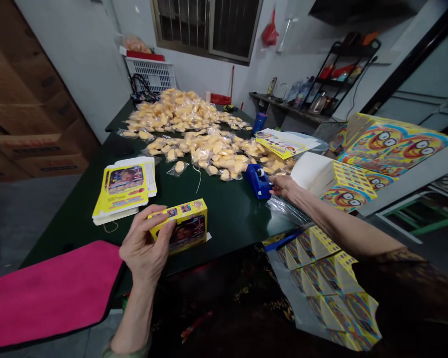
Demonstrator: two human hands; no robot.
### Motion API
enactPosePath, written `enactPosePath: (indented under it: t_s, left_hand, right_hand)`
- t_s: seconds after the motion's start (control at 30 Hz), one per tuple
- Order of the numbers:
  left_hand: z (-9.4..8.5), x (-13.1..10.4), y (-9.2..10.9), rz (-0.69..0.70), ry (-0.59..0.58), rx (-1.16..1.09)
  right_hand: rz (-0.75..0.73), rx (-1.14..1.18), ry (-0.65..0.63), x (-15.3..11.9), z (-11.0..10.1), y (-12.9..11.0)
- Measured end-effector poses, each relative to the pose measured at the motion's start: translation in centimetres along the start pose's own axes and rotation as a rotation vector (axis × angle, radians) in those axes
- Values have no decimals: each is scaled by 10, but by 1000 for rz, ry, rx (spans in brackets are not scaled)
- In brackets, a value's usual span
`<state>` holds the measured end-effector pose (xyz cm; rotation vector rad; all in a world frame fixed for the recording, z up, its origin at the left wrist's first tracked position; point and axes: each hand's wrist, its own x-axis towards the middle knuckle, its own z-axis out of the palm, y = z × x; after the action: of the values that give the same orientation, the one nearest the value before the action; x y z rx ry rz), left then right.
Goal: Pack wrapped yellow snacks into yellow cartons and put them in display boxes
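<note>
In my left hand (149, 238) is a small yellow printed box (184, 226), its fingers over the top and thumb on the near side. The box rests at the near edge of the green table (224, 214). To the right, my right hand (283, 186) reaches to the end of a blue tape dispenser (258, 183). Its fingertips are pressed together there; what they hold is too small to make out. A stack of flat yellow cartons (125, 184) lies left of the box. Clear packets of pale yellow pieces (224, 154) spread behind the dispenser.
Finished-looking yellow boxes stand stacked (392, 139) at the right. More boxes (324, 278) fill a container beside my lap. A pink chair back (56, 293) is at the near left. Brown cartons (33, 109) line the left wall. A blue can (259, 123) stands behind the packets.
</note>
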<state>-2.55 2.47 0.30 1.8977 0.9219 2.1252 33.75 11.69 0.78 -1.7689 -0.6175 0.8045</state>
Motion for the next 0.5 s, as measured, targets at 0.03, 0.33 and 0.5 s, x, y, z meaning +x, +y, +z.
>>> enactPosePath:
  t_s: [0.03,0.33,0.5]
  left_hand:
    - [0,0,0,0,2,0]
    - [1,1,-4,22,18,-2]
    - [6,1,-3,13,87,21]
  right_hand:
    - [-12,56,17,-4,1,4]
    - [-215,284,160,-26,17,71]
    - [-358,82,184,-17,23,83]
